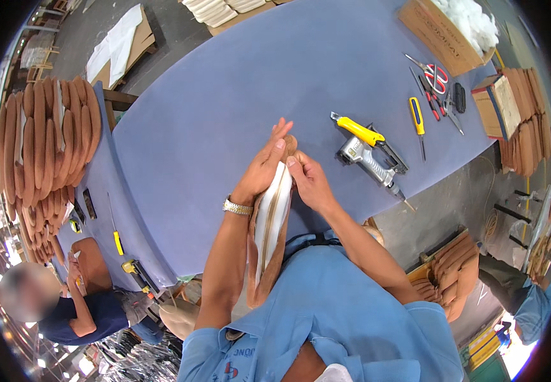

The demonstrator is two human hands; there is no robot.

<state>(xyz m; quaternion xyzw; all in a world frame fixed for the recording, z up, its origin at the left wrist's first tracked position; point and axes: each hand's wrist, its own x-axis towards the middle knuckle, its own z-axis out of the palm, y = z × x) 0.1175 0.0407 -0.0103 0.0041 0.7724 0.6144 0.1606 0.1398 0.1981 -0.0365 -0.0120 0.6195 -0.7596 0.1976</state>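
Slippage was the likely risk: left hand and right hand, both closed on the brown-covered white pad at frame centre, gripped only its top, above the blue surface edge.

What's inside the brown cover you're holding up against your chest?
A white padded core shows through the open seam of the brown cover, between left hand and right hand. Its lower end stays hidden by the cover.

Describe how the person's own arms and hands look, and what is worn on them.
Both forearms are bare. The left hand has a metal link wristwatch at its wrist. The right hand wears nothing. Short sleeves of a light blue shirt cover the upper arms.
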